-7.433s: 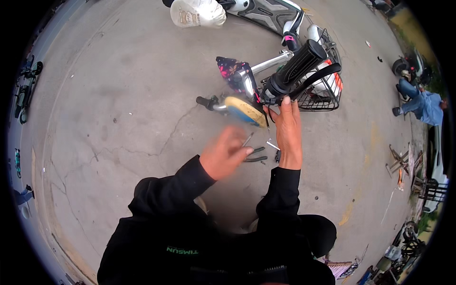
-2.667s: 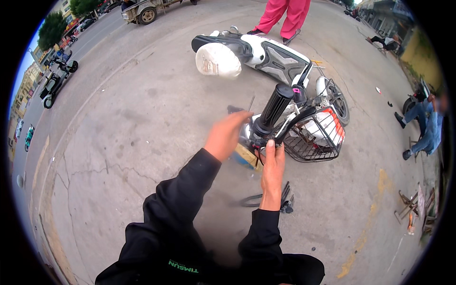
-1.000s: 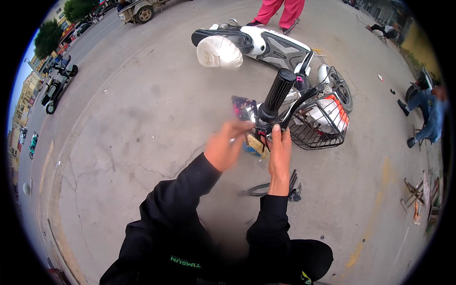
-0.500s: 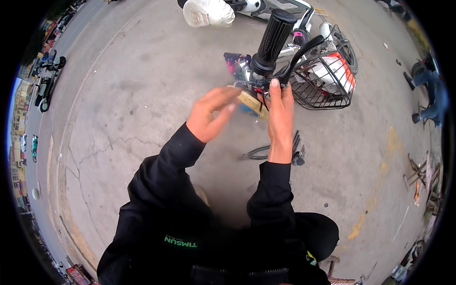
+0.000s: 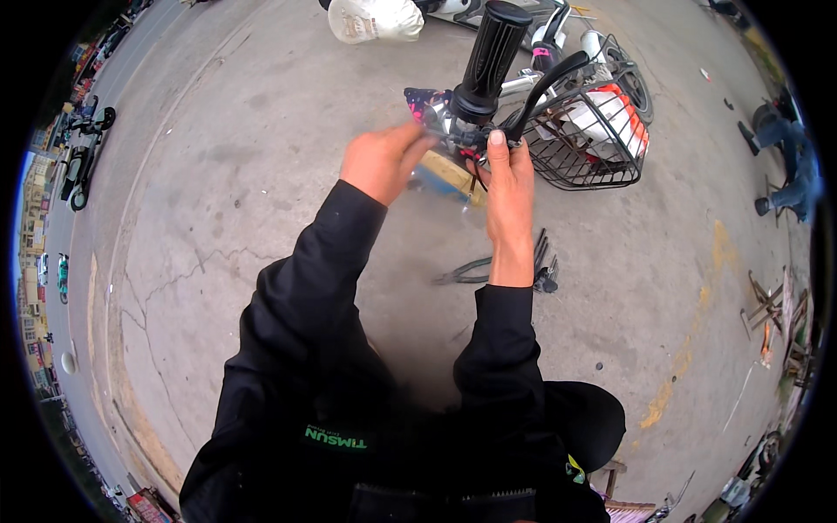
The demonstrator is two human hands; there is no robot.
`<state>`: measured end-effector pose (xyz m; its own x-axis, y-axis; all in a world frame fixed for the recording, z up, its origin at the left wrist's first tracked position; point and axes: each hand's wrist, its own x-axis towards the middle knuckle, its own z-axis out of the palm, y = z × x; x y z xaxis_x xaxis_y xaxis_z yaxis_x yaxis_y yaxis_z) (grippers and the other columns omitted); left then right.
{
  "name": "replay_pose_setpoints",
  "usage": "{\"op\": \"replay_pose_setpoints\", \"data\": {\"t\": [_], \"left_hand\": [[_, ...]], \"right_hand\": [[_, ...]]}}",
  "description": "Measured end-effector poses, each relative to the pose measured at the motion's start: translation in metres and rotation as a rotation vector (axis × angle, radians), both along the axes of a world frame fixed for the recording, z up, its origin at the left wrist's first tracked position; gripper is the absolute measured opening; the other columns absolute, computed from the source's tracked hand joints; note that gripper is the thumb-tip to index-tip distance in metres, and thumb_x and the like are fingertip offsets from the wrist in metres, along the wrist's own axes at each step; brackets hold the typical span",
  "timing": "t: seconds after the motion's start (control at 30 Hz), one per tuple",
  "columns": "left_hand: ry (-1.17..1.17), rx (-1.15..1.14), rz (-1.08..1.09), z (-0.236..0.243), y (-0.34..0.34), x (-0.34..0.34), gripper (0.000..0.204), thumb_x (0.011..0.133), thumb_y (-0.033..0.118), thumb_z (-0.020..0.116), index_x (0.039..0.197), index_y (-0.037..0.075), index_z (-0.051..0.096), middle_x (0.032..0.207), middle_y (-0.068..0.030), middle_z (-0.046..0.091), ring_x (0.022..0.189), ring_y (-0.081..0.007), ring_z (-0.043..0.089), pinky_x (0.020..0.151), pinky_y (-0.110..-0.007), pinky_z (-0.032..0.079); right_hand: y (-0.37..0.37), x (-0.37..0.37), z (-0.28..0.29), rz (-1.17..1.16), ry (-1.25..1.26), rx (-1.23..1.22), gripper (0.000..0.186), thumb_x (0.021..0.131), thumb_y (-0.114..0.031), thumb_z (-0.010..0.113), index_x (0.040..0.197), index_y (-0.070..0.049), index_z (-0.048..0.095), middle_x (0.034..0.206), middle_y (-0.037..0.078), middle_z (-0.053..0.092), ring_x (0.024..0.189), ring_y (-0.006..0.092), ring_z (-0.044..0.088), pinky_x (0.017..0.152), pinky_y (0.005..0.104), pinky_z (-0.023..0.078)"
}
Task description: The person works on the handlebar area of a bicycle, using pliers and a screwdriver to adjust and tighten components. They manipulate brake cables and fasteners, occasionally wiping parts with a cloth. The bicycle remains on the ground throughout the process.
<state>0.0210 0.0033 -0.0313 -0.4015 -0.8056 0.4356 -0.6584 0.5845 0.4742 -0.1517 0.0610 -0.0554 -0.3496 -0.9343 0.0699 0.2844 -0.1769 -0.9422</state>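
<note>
A black ribbed handlebar grip (image 5: 490,65) points up and away from me, with a black brake lever (image 5: 545,91) beside it on the right. My right hand (image 5: 510,187) is closed round the lever's clamp end, thumb on top and fingers mostly hidden behind. At the clamp's left side, my left hand (image 5: 381,161) has its fingers pinched together, slightly blurred, on the end of a thin bent hex key that is mostly hidden by the fingers. Below the clamp, a yellow and blue packet (image 5: 453,179) shows between my hands.
A black wire basket (image 5: 586,144) with white and orange bags sits right of the lever. Pliers (image 5: 464,272) and other dark tools (image 5: 545,275) lie on the concrete (image 5: 235,174). A white cloth-covered part (image 5: 375,19) is at the top. Another person's legs (image 5: 780,174) are far right; a parked motorcycle (image 5: 83,157) stands left.
My left hand has turned and moved slightly up, its fingers closing onto the bent key. My right hand keeps its hold on the lever clamp.
</note>
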Motion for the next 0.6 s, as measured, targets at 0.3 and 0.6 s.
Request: {"op": "replay_pose_setpoints", "data": {"t": [0.3, 0.6], "left_hand": [[0.003, -0.065, 0.046, -0.005, -0.004, -0.008, 0.025, 0.097, 0.018, 0.06, 0.119, 0.01, 0.068, 0.086, -0.011, 0.074, 0.074, -0.0235, 0.072, 0.065, -0.035, 0.055], [0.853, 0.569, -0.231, 0.021, 0.006, -0.016, 0.041, 0.097, 0.006, 0.059, 0.135, -0.007, 0.05, 0.12, -0.0169, 0.067, 0.104, -0.0201, 0.067, 0.09, -0.031, 0.054]], "right_hand": [[0.001, 0.006, 0.003, -0.002, -0.044, -0.037, 0.047, 0.102, -0.043, 0.055, 0.125, -0.003, 0.053, 0.116, 0.008, 0.062, 0.104, 0.0168, 0.062, 0.092, 0.0353, 0.051], [0.0, 0.002, -0.002, -0.012, -0.028, -0.008, 0.047, 0.102, -0.044, 0.055, 0.126, -0.003, 0.053, 0.118, 0.008, 0.062, 0.107, 0.0169, 0.06, 0.092, 0.0349, 0.05]]}}
